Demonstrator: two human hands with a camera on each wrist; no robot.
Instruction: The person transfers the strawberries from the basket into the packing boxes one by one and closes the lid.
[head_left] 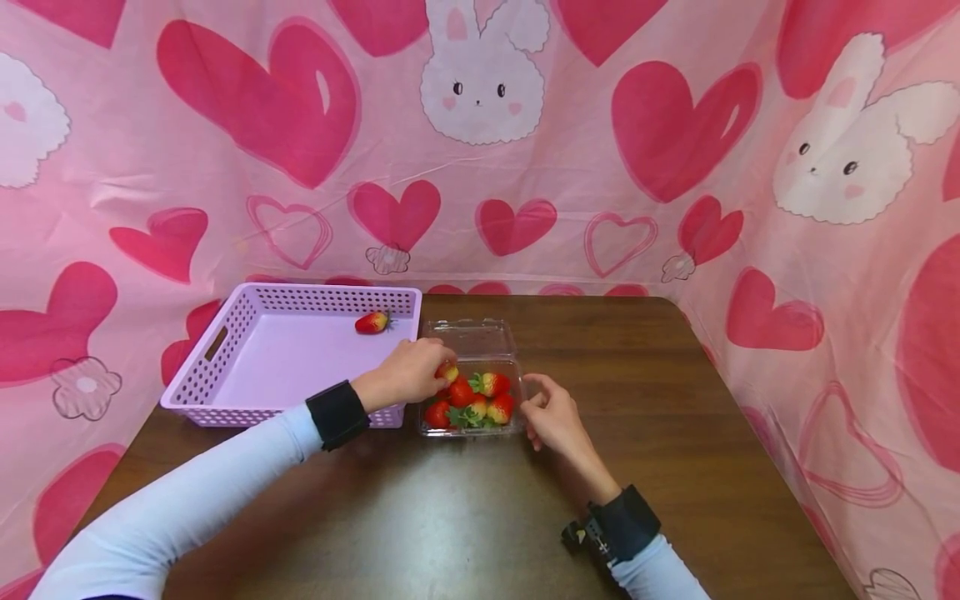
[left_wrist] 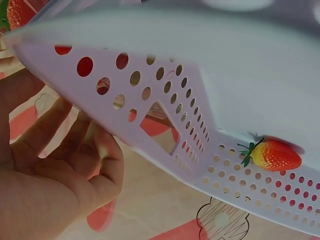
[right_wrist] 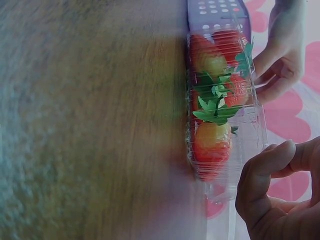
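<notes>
A clear plastic clamshell box with several strawberries in it stands on the table, its lid folded back. My left hand reaches over the box's left side, with its fingertips on a red and yellow strawberry. The fingers partly hide that fruit. At the opposite side, my right hand pinches the box's edge between curled fingers and thumb. The right wrist view shows the strawberries through the box wall, and the left hand beyond them.
A lilac perforated basket stands left of the box, under the left forearm. One strawberry lies in its far right corner. The brown wooden table meets a pink heart-patterned cloth at the back and sides.
</notes>
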